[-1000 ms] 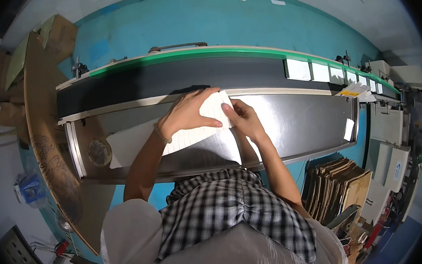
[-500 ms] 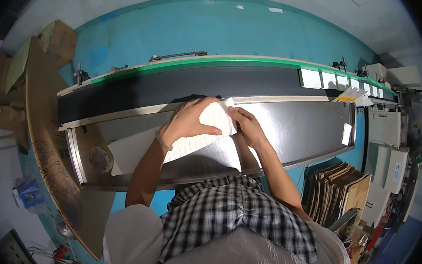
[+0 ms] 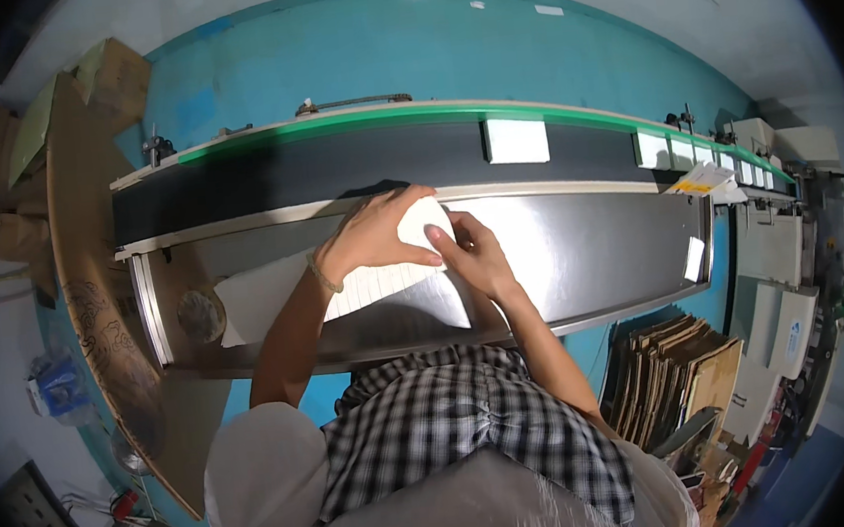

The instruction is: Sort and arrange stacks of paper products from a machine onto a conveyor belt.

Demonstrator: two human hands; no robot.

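A long row of thin white flat pieces (image 3: 370,295), standing face to face like cards or flat cartons, lies along a steel tray in front of me. My left hand (image 3: 376,235) is closed around the right part of this row, fingers over its far side and thumb along the near side. At the row's right end, my right hand (image 3: 478,254) has its thumb on the face of the endmost white piece and its fingers curled at the edge. Just beyond, a single white piece (image 3: 517,141) leans on the dark belt against the green rail.
Beyond the tray runs a dark conveyor belt (image 3: 334,178) with a green rail (image 3: 370,124). Several white pieces (image 3: 652,149) stand along it at the right. A yellow-and-white card (image 3: 704,180) sits by the tray's right corner. Stacked cardboard (image 3: 668,377) is at lower right; a cardboard sheet (image 3: 89,242) stands left.
A white piece now stands alone on the belt, right of my hands. The pieces farther along have shifted right. My right hand has moved slightly left to the row's end.
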